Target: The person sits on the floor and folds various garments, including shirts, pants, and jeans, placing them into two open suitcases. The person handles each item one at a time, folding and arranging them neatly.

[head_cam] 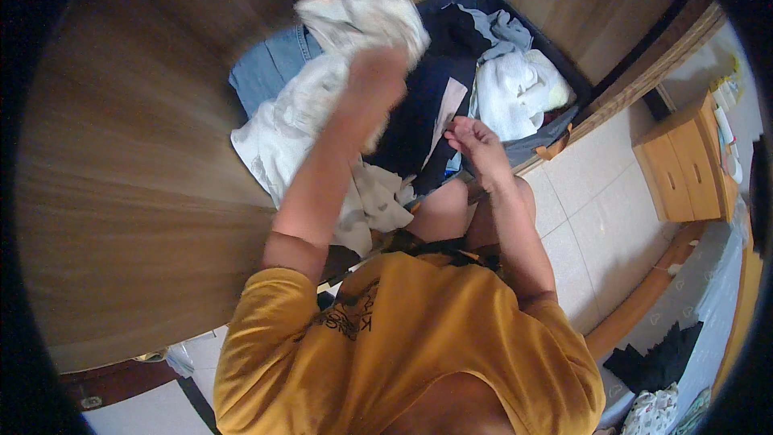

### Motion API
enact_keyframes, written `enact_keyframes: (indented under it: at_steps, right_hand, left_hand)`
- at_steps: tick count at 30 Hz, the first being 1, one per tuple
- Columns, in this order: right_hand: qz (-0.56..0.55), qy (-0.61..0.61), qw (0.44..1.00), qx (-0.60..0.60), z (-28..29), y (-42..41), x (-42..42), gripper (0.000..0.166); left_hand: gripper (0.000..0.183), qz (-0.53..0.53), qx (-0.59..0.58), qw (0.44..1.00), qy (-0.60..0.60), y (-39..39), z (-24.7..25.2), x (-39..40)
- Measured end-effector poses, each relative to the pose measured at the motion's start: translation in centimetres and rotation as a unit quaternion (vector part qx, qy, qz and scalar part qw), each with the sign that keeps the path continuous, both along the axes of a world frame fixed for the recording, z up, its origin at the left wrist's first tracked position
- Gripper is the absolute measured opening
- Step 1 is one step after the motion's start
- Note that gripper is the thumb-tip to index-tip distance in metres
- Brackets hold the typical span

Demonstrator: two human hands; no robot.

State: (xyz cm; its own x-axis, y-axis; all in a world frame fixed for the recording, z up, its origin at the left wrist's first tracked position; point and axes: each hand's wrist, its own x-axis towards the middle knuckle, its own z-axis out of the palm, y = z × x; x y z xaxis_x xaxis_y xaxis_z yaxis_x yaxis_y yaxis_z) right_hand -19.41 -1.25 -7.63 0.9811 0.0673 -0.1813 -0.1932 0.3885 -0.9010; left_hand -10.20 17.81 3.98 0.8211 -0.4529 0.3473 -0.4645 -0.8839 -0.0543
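My left hand [379, 75], blurred by motion, is at a crumpled white patterned cloth [368, 12] above the pile; its fingers are hidden. Beneath it lie white garments [284, 127], with folded blue denim [272, 66] behind them. My right hand [477, 142] has its fingertips at the edge of a pale pink strip [445, 110] on dark fabric [423, 103]; whether it pinches the strip is unclear. Beyond my right hand, a white knitted garment [510, 93] and a grey-blue cloth [504, 33] lie in a black bag or lined container [552, 48]. Beige cloth [377, 193] hangs near my knees.
Wooden cabinet panels [139, 151] rise at the left and top. A wooden drawer unit [682, 169] stands on the tiled floor [580, 193] at right. A bed with a wooden edge [646, 290] is at the lower right, bearing a black cloth [658, 359] and a patterned cloth [652, 414].
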Motion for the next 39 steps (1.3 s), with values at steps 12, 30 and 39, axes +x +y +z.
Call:
enact_keyframes:
  at_steps: [12,30,39]
  right_hand:
    - [-0.119,-0.124,0.97,-0.169,-5.9,2.4,1.7,0.029]
    - [0.064,0.07,0.988,-0.12,-2.2,7.2,11.2,0.072]
    - [-0.095,-0.002,0.995,-0.01,2.3,5.7,7.1,0.043]
  left_hand:
    - [0.031,0.17,-0.35,0.915,0.105,5.6,-6.8,4.4]
    - [0.028,0.122,-0.724,0.637,0.237,10.5,-7.0,5.1]
    - [0.029,0.124,-0.672,0.708,0.178,13.4,-5.8,5.4]
